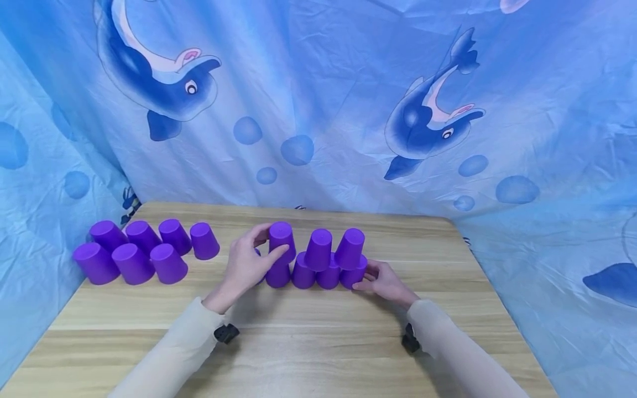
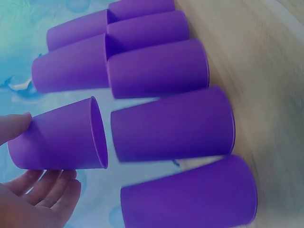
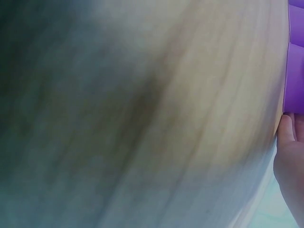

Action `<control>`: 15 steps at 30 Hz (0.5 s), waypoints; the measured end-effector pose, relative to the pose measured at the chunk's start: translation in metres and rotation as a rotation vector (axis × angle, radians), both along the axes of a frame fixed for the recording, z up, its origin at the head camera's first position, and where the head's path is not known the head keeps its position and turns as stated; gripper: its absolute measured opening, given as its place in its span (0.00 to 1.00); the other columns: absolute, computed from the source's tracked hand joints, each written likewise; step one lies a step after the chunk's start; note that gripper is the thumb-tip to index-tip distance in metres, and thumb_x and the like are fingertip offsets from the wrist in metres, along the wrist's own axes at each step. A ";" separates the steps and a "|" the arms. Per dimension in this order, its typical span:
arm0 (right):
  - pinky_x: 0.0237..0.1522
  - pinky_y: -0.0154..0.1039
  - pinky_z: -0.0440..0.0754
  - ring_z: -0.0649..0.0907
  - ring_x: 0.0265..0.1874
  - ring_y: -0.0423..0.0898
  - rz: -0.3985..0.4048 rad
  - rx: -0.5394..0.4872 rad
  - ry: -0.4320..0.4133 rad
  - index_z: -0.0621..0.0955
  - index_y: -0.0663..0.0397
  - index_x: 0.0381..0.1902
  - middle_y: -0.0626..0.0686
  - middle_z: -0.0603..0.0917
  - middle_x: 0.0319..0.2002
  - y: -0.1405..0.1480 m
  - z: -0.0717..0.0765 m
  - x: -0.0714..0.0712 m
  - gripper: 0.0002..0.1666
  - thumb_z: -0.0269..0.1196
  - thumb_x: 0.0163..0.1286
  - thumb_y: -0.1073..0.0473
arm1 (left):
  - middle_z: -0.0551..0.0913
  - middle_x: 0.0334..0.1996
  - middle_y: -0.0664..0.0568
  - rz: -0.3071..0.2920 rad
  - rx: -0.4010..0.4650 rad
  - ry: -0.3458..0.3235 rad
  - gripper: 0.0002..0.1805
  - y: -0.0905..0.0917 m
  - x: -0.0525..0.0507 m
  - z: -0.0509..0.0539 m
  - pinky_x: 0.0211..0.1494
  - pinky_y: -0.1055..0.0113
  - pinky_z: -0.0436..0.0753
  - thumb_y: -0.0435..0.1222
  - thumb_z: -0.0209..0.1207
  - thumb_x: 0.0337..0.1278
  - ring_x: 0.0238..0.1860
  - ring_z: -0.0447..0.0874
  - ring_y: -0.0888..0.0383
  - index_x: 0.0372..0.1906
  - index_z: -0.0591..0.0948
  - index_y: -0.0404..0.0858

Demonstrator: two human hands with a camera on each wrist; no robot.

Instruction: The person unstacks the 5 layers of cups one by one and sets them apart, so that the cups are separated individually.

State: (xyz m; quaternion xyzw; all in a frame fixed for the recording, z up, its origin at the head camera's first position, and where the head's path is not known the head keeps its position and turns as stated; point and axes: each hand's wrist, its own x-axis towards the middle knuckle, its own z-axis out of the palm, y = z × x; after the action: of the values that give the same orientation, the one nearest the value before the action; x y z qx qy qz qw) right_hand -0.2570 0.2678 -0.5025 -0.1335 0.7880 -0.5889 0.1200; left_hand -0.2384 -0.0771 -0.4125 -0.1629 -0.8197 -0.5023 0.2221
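Note:
My left hand (image 1: 247, 265) grips an upside-down purple cup (image 1: 281, 237), thumb on the near side and fingers on the far side. In the left wrist view this held cup (image 2: 61, 135) hangs just above the bottom row, a gap showing under its rim. Two purple cups, a middle one (image 1: 318, 251) and a right one (image 1: 350, 250), sit upside down on that row. My right hand (image 1: 385, 283) holds the right side of the row's end cup (image 1: 352, 278), thumb in front. The row's leftmost cup is mostly hidden behind my left hand.
Several more upside-down purple cups stand in two lines at the table's left, among them a front cup (image 1: 169, 264) and a separate back cup (image 1: 204, 241). The wooden table (image 1: 308, 354) ends at a blue dolphin-print curtain (image 1: 338, 99) behind and on both sides.

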 end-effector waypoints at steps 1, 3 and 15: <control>0.62 0.44 0.69 0.75 0.58 0.53 0.002 -0.001 0.002 0.71 0.64 0.63 0.59 0.77 0.58 0.000 0.000 0.000 0.39 0.72 0.53 0.68 | 0.85 0.40 0.47 0.013 0.004 0.000 0.27 -0.003 0.001 0.001 0.42 0.55 0.82 0.41 0.73 0.44 0.41 0.84 0.53 0.52 0.80 0.38; 0.62 0.45 0.68 0.75 0.58 0.54 0.012 0.000 0.008 0.71 0.65 0.63 0.60 0.76 0.58 -0.001 0.000 0.000 0.38 0.72 0.53 0.68 | 0.85 0.39 0.47 0.041 0.014 0.012 0.27 -0.011 0.002 0.002 0.42 0.55 0.82 0.41 0.74 0.44 0.40 0.84 0.52 0.51 0.80 0.37; 0.62 0.44 0.69 0.76 0.57 0.52 0.003 -0.001 -0.007 0.73 0.62 0.62 0.58 0.77 0.57 0.001 0.000 -0.001 0.38 0.73 0.52 0.68 | 0.85 0.39 0.44 0.193 0.041 0.024 0.28 -0.058 0.007 0.004 0.46 0.67 0.81 0.41 0.74 0.43 0.40 0.83 0.51 0.51 0.80 0.33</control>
State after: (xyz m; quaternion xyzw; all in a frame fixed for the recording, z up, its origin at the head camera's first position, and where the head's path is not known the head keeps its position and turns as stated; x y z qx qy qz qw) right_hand -0.2581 0.2685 -0.5026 -0.1324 0.7870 -0.5897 0.1237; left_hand -0.2317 -0.1354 -0.4089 -0.0843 -0.8185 -0.4932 0.2825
